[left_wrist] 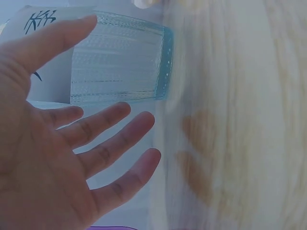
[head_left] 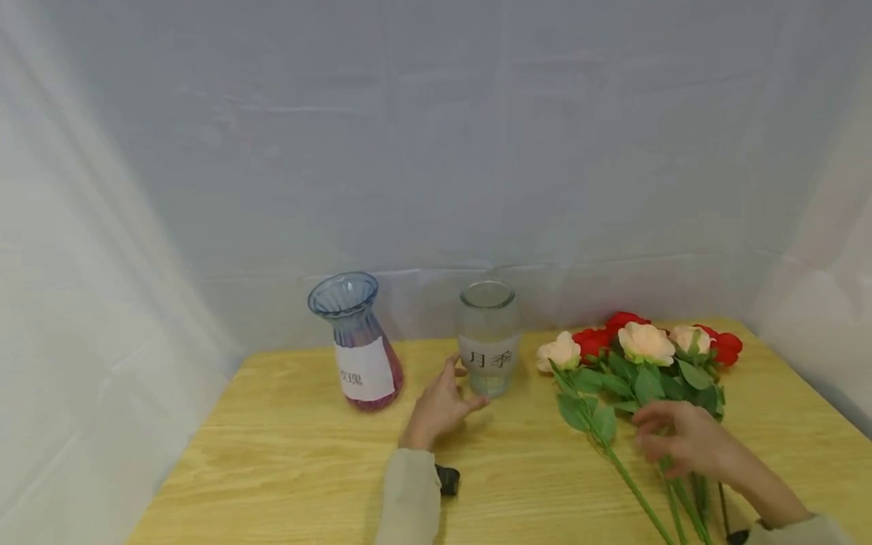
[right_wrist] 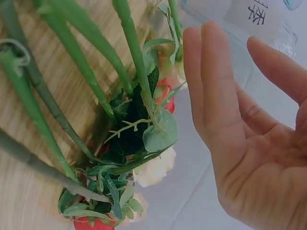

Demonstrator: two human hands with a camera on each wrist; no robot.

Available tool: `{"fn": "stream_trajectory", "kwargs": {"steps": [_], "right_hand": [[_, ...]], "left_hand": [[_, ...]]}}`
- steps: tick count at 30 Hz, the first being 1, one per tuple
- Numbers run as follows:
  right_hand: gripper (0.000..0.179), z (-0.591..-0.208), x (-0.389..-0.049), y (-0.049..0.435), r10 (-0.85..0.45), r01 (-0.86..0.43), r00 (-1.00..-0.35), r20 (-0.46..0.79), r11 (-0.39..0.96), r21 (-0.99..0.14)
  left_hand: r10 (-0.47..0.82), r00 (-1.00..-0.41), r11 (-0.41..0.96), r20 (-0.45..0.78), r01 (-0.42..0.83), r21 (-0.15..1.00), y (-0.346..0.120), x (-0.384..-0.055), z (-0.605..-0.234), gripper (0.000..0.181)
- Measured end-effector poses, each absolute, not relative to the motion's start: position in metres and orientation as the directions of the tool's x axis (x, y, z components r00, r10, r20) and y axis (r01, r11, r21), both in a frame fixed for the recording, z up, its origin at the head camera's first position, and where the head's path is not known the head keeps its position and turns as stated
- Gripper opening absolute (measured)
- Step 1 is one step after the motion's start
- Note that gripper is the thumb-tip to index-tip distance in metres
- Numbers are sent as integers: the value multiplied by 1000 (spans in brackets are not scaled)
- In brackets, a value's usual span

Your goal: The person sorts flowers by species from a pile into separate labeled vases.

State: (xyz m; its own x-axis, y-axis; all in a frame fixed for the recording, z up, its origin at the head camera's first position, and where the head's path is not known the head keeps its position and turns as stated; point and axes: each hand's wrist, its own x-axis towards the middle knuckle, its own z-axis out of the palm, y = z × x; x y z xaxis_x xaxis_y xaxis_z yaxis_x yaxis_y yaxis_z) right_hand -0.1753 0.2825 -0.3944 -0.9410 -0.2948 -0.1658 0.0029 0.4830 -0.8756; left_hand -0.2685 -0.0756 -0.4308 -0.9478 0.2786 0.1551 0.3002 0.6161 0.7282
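A clear glass vase [head_left: 490, 322] with a white label of dark characters stands upright at the middle of the table. My left hand [head_left: 439, 409] is at its left side, fingers spread and thumb pointing toward its base; the left wrist view shows the palm facing the glass. To the right lie artificial-looking roses, cream [head_left: 646, 344] and red [head_left: 727, 348], heads toward the back and green stems [head_left: 640, 484] toward the front. Over the stems hovers my right hand [head_left: 688, 443], its fingers loosely bent and holding nothing. In the right wrist view the stems [right_wrist: 86, 72] pass beside the fingers.
A flared vase [head_left: 357, 325], blue above and purplish below, stands at the left with a white label. The wooden table [head_left: 286, 454] meets a white sheet [head_left: 436, 151] at its back. A black wrist device [head_left: 447, 481] shows by the left sleeve.
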Motion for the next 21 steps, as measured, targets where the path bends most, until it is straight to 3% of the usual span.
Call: {"fn": "stream_trajectory", "kwargs": {"steps": [21], "right_hand": [[30,-409,-174,271,-326,52,-914,-241,496,-867]], "left_hand": [[324,-940,600,107,291,745,-75,-267,-432,94]]}}
